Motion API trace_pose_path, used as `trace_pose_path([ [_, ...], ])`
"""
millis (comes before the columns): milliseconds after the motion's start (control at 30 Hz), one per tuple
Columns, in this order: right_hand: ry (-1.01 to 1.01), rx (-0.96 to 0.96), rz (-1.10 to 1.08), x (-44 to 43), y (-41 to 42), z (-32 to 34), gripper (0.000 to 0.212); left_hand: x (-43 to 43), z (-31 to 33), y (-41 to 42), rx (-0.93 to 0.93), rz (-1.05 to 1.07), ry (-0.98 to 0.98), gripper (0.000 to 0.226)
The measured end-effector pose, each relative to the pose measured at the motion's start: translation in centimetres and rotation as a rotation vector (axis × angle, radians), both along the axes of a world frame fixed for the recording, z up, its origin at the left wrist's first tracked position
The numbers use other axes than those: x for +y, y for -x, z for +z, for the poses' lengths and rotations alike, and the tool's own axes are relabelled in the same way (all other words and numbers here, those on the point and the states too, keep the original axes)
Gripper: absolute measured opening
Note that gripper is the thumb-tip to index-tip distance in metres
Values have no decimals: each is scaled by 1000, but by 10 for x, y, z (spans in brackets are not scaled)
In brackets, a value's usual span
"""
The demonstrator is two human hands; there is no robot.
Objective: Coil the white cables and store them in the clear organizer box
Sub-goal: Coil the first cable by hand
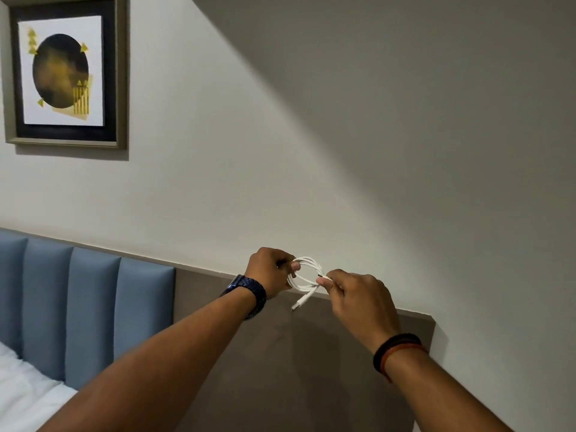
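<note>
Both arms are raised in front of the wall, with the white cable [307, 275] held in the air between the two hands. The left hand [271, 271] is closed on the coil at its 9 o'clock side, the fingers [294, 266] curled through and around the gathered loops. The right hand [358, 294] is closed on the cable at the coil's 3 o'clock side, thumb and fingertips pinched on the strand where a dark-tipped end sticks out toward the coil. The cable forms several stacked round loops. One short tail hangs free from the coil at 6 o'clock and ends in a white connector [297, 304], which touches nothing. A dark blue wristwatch [249, 293] sits on the left wrist, and dark and reddish bands [396, 349] sit on the right wrist. Behind the hands runs a brown headboard panel [280, 353], its top edge level with the coil. At 9 o'clock from the hands is a blue padded headboard section [93, 307], with white bedding [25, 391] at 7 o'clock. A framed picture [62, 70] with a dark circle hangs on the pale wall [311, 135] at 10 o'clock. The clear organizer box is not in view.
</note>
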State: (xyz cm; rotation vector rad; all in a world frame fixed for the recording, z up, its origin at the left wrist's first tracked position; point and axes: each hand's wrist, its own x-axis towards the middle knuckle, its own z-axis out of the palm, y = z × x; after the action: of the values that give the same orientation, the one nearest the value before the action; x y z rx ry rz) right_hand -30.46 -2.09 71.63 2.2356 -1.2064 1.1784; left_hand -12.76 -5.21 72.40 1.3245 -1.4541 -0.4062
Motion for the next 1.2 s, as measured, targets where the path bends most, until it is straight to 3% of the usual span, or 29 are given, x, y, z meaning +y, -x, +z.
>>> trace_pose_path([
  [133,-116,-113,115,-8,-1,-12,26,-1,-12,0,23,-13,-22,16],
  [267,-350,-439,170,-21,-2,-12,18,-3,-18,5,82,-55,-7,11],
  [333,-444,-499,165,-25,2,-9,15,-3,-17,6,76,-91,-15,11],
  [467,-576,-529,232,-28,12,-3,14,0,-11,8,58,-149,-37,14],
  [667,-597,-194,80,-34,17,5,15,-2,-14,9,-1,-162,-32,14],
  [767,-621,-132,32,-24,13,15,24,-4,-16,10,10,-160,-36,16],
  [900,-619,-267,-3,-25,5,13,38,-3,-12,15,39,-165,-38,17],
  [1000,-664,-363,24,-23,2,15,25,-2,-12,16,47,-157,-31,16],
  [1100,-695,-472,61,-23,2,16,34,-3,-15,16,28,-159,-11,17],
  [1200,-738,-618,91,-23,0,14,21,-4,-17,18,42,-159,-3,13],
])
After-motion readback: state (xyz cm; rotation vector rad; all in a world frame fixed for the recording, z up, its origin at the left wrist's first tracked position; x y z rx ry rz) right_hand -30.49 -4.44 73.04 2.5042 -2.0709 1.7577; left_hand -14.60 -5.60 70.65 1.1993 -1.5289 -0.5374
